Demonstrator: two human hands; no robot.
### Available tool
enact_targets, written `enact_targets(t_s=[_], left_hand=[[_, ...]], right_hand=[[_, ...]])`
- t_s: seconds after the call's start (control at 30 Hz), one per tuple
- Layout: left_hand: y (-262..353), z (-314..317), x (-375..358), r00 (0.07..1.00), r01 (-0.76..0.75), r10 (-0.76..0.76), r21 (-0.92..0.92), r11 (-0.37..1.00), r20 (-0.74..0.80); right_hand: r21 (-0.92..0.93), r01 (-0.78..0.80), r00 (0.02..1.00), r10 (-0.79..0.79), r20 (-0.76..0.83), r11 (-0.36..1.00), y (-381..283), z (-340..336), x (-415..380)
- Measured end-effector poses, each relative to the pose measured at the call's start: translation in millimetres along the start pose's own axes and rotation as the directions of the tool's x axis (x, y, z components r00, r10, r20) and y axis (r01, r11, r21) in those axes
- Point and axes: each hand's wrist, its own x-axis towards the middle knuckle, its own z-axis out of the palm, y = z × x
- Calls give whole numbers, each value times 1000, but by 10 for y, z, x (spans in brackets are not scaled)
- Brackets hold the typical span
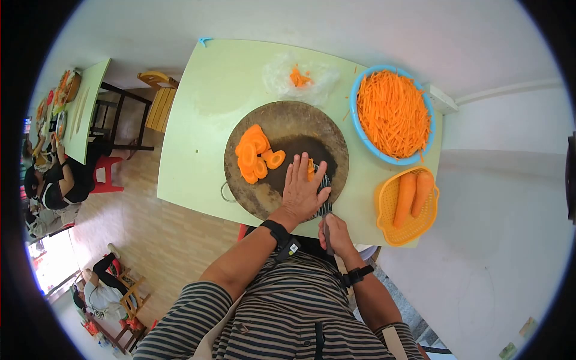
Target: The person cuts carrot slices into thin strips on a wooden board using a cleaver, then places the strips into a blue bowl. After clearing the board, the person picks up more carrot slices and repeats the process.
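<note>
My right hand [339, 236] is closed round the handle of a knife [327, 235] at the near edge of the round wooden chopping board [257, 199]. The blade reaches forward over the board, partly hidden by my left hand [302, 191]. That hand lies flat with its fingers stretched out, over or against some carrot pieces [311, 169] beside the blade. Most of what lies under the palm is hidden. To the left on the board rests a heap of overlapping carrot slices [252, 149].
A blue basin [353, 120] of shredded carrot [393, 114] stands at the right. Below it a yellow basket [390, 238] holds two whole carrots [405, 199]. A clear plastic bag [324, 81] with carrot scraps lies behind the board. People sit at the far left.
</note>
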Motion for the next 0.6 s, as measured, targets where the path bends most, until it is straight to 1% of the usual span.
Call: enact_targets(t_s=[0.07,0.1,0.17,0.2,0.3,0.33,0.4,0.43,0.53,0.6], left_hand=[[60,-50,6,997,-69,70,4,998,-42],[100,-75,21,996,-72,72,-3,997,-47],[206,-136,73,991,-128,126,-57,990,-41],[268,-166,113,986,-160,156,-61,985,-64],[461,-234,272,970,-238,229,-109,965,-86],[538,-257,331,958,-277,263,-119,954,-116],[682,-310,444,945,-322,310,-130,938,-103],[781,-318,529,938,-345,336,-131,929,-90],[998,-326,767,908,-416,401,-158,896,-119],[1126,-311,947,893,-446,428,-139,884,-143]], right_hand=[[30,-10,1000,11,-24,1000,-19,9,-78],[24,-8,1000,8,-30,1000,-22,4,-123],[133,1,997,8,-71,991,-48,-11,-231],[129,11,997,0,-83,992,-92,-12,-296],[179,57,986,-28,-165,982,-236,-27,-475],[201,81,981,-41,-191,976,-270,-49,-520],[229,132,966,-73,-249,964,-329,-89,-604],[250,147,961,-78,-267,957,-376,-126,-636],[281,200,945,-109,-310,939,-538,-268,-701],[292,226,941,-130,-313,930,-677,-404,-686]])
